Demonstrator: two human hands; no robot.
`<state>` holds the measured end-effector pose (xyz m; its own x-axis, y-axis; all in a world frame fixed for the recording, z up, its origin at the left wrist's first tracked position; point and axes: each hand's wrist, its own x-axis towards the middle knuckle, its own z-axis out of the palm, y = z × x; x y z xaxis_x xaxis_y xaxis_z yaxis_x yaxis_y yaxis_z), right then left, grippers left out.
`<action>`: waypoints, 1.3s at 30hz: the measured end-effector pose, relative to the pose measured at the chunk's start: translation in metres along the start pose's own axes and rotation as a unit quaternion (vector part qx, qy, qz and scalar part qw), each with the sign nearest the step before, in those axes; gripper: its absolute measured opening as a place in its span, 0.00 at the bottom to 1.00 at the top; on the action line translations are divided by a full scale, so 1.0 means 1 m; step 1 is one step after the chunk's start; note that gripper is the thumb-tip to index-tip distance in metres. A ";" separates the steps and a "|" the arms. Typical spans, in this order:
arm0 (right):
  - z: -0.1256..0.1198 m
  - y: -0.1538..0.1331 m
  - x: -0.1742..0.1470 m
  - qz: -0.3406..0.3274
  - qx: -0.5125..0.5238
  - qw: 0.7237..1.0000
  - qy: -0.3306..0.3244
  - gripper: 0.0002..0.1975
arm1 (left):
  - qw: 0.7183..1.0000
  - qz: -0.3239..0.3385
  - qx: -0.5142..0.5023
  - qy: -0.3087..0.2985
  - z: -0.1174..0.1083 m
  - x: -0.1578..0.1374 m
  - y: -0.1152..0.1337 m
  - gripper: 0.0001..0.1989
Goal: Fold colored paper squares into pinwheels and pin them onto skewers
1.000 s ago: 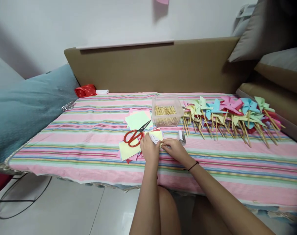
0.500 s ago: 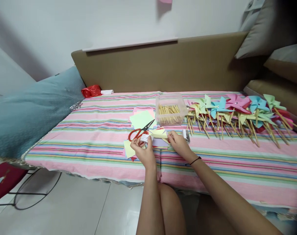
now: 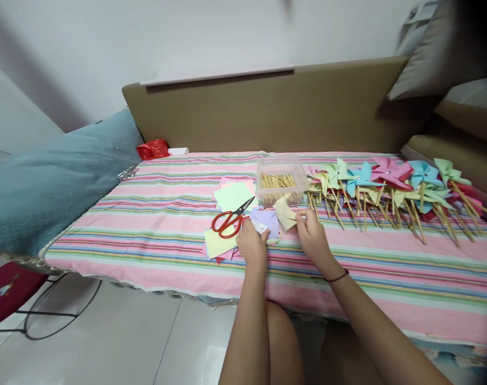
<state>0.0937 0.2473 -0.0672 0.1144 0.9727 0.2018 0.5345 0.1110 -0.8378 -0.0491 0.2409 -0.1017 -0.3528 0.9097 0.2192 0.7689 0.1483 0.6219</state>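
My left hand is closed on a small white printed box, low over a lilac paper square with slits in it. Between the fingertips of my right hand, a pale yellow paper square with slits is pinched by a corner and tilted up off the pile. Red-handled scissors lie partly open to the left, across the coloured paper. Near them are a pale green sheet stack and yellow paper.
A clear plastic box of wooden sticks stands behind my hands. Several finished paper pinwheels on sticks lie to the right. A red plastic bag sits at the back left of the striped cloth.
My right hand has lifted the yellow paper up and to the right, uncovering the lilac square. My left hand, with the white box, has moved right, away from the scissors.
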 end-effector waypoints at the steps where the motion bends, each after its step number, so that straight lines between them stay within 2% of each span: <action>1: -0.008 -0.001 -0.007 0.009 0.011 1.000 0.015 0.10 | 1.000 0.002 0.017 -0.005 0.000 0.001 0.002 0.26; 3: -0.023 -0.002 -0.024 0.038 0.079 0.995 0.049 0.11 | 0.999 0.006 0.041 -0.012 0.002 0.002 0.004 0.27; 6: -0.041 -0.001 -0.053 0.066 0.239 0.966 0.070 0.10 | 0.998 0.013 0.057 -0.018 0.003 0.005 0.007 0.26; 9: -0.055 -0.003 -0.079 0.081 0.310 0.943 0.084 0.09 | 0.999 0.025 0.046 0.000 -0.005 0.000 0.013 0.26; 12: -0.069 -0.012 -0.103 0.078 0.286 0.948 0.114 0.09 | 0.996 0.043 -0.071 0.038 -0.026 -0.025 0.024 0.25; 13: -0.074 -0.016 -0.110 0.066 0.256 0.956 0.124 0.08 | 0.988 0.036 -0.146 0.025 -0.034 -0.038 0.029 0.23; 14: -0.079 -0.021 -0.117 0.045 0.218 0.966 0.131 0.08 | 0.971 0.014 -0.237 -0.018 -0.043 -0.053 0.033 0.22; 15: -0.084 -0.026 -0.124 0.013 0.176 0.975 0.132 0.07 | 0.940 -0.022 -0.331 -0.079 -0.051 -0.070 0.038 0.23; 16: -0.088 -0.031 -0.131 -0.032 0.132 0.982 0.129 0.05 | 0.895 -0.057 -0.417 -0.149 -0.060 -0.087 0.043 0.24; 17: -0.092 -0.036 -0.137 -0.088 0.089 0.985 0.122 0.04 | 0.839 -0.090 -0.492 -0.212 -0.068 -0.103 0.048 0.25; 18: -0.095 -0.039 -0.144 -0.147 0.051 0.981 0.112 0.03 | 0.771 -0.118 -0.567 -0.264 -0.076 -0.119 0.054 0.26; 19: -0.098 -0.043 -0.150 -0.202 0.018 0.974 0.100 0.04 | 0.703 -0.140 -0.630 -0.299 -0.084 -0.133 0.059 0.27; 20: -0.099 -0.045 -0.157 -0.247 -0.008 0.965 0.088 0.05 | 0.653 -0.155 -0.664 -0.330 -0.092 -0.146 0.064 0.26; 21: -0.100 -0.048 -0.164 -0.279 -0.030 0.957 0.074 0.07 | 0.633 -0.163 -0.680 -0.332 -0.100 -0.156 0.068 0.24; 22: -0.100 -0.050 -0.171 -0.298 -0.047 0.951 0.062 0.08 | 0.627 -0.177 -0.688 -0.321 -0.107 -0.165 0.072 0.22; 26: -0.098 -0.058 -0.199 -0.327 -0.089 0.939 0.057 0.08 | 0.636 -0.246 -0.690 -0.242 -0.122 -0.186 0.078 0.12; 31: -0.106 -0.067 -0.231 -0.329 -0.039 0.943 0.035 0.08 | 0.655 -0.237 -0.687 -0.205 -0.129 -0.200 0.071 0.10; 33: -0.113 -0.068 -0.240 -0.268 0.025 0.962 0.054 0.06 | 0.656 -0.226 -0.689 -0.209 -0.138 -0.203 0.069 0.11; 35: -0.122 -0.067 -0.244 -0.146 0.124 0.977 0.097 0.03 | 0.662 -0.207 -0.685 -0.225 -0.149 -0.205 0.066 0.12; 36: -0.126 -0.067 -0.245 -0.076 0.179 0.975 0.109 0.01 | 0.666 -0.195 -0.679 -0.241 -0.155 -0.206 0.065 0.12; 37: -0.130 -0.066 -0.245 -0.012 0.231 0.967 0.106 0.04 | 0.670 -0.183 -0.671 -0.260 -0.160 -0.207 0.064 0.12; 39: -0.137 -0.065 -0.246 0.083 0.305 0.947 0.056 0.10 | 0.687 -0.174 -0.645 -0.286 -0.168 -0.209 0.062 0.13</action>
<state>0.1458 -0.0271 0.0070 0.2606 0.9632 0.0653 -0.0780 0.0884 -0.9930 -0.0175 -0.0053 0.0169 0.1548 0.9644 -0.2144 -0.5506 0.2644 0.7918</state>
